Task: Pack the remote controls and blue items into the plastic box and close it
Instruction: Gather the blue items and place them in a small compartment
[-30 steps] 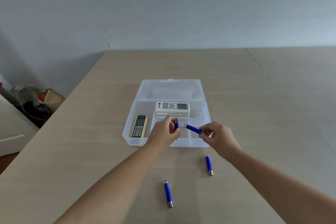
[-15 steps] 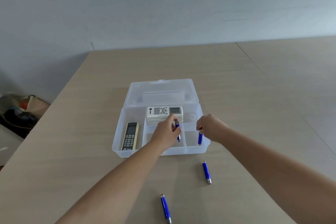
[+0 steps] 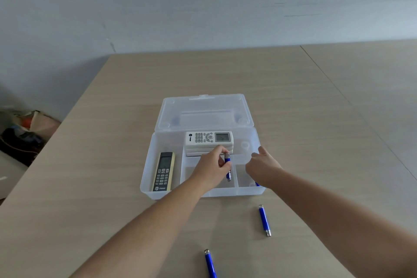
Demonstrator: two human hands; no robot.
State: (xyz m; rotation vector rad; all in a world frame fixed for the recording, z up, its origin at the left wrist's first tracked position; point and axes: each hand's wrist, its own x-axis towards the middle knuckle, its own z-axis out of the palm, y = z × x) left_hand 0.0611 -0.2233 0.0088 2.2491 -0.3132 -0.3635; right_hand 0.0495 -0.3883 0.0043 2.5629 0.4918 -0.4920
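Note:
A clear plastic box (image 3: 146, 178) lies open mid-table with its lid (image 3: 204, 110) flipped back. White remotes (image 3: 208, 138) are stacked in the back compartment. A black and cream remote (image 3: 164, 171) lies in the left one. My left hand (image 3: 211, 168) pinches a blue item (image 3: 227, 160) upright over the front middle compartment. My right hand (image 3: 262, 166) hovers over the front right compartment with its fingers apart. Under it a sliver of another blue item (image 3: 257, 184) shows inside. Two more blue items (image 3: 264, 220) (image 3: 210, 263) lie on the table in front of the box.
The wooden table (image 3: 316, 119) runs back to a grey wall, and a seam crosses its right side. Off the table's left edge, bags and clutter (image 3: 24, 133) sit on the floor.
My right hand carried its blue item down into the front right compartment and spread its fingers. My left hand stayed over the middle compartment with its blue item.

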